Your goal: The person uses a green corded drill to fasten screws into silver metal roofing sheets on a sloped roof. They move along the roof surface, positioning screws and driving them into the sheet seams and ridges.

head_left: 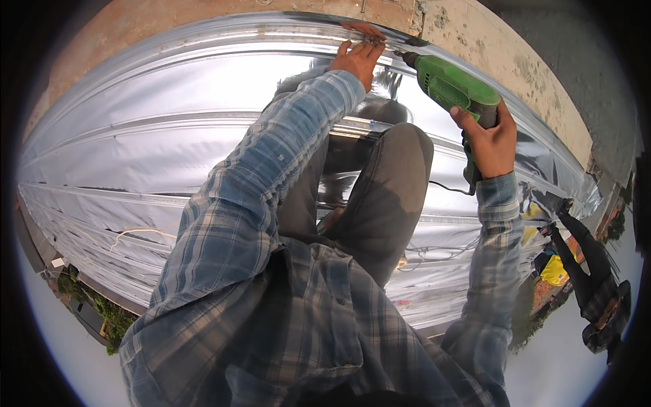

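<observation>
My right hand [491, 139] grips the handle of a green corded power drill [453, 81]. The drill lies at a tilt, its dark chuck pointing left toward my other hand. At the far edge of the shiny silver sheeting [203, 85], my left hand [358, 62] rests on a raised metal rib [298, 47]. Its fingers are bent and drawn together just left of the drill's tip. Whatever they pinch is too small to make out. A dark cord [451, 188] runs from the drill's handle across the sheeting.
Beyond the sheeting runs a stained concrete ledge [505, 57]. My bent knees [400, 156] are over the ribbed sheeting. A pale cable [139, 233] lies at left, and tangled wires [441, 252] lie right of my legs. Another person [590, 271] stands at far right near a yellow item [555, 271].
</observation>
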`<state>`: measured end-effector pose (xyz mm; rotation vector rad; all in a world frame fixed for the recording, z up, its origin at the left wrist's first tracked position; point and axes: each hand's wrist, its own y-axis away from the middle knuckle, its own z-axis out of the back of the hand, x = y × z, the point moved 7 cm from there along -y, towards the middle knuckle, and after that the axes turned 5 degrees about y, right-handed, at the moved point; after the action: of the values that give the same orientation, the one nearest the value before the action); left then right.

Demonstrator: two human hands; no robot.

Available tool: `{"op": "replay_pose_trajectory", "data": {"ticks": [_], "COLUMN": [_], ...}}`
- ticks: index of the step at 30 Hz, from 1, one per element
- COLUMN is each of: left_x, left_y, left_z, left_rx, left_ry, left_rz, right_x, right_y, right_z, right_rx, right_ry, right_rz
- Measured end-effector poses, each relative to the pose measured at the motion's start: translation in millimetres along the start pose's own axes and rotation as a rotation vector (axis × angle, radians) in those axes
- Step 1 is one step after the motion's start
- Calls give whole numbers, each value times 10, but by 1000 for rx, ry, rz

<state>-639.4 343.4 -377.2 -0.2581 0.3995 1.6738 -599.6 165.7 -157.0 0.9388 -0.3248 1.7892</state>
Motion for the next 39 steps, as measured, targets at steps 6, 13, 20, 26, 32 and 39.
{"op": "replay_pose_trajectory", "data": {"ticks": [6, 13, 20, 26, 32, 39], "left_x": [-29, -570, -1057, -988, -1068, -1035], "left_y": [11, 403, 179, 3, -54, -62], "left_z": [57, 1041, 1322, 1267, 1204, 1209], "left_rx": [-22, -503, -848, -878, -939, -903], "left_ry": [10, 798, 917, 1031, 1068, 1141], "left_rz": [2, -136, -547, -462, -364, -366], "right_x": [87, 190, 377, 495, 416, 420], "right_y": [-93, -297, -431, -556, -594, -599], "right_z": [-19, -95, -184, -183, -154, -143], "right_rx": [47, 163, 327, 339, 371, 379], "right_ry": [219, 333, 466, 401, 406, 466], "right_rz": [20, 165, 87, 17, -119, -82]}}
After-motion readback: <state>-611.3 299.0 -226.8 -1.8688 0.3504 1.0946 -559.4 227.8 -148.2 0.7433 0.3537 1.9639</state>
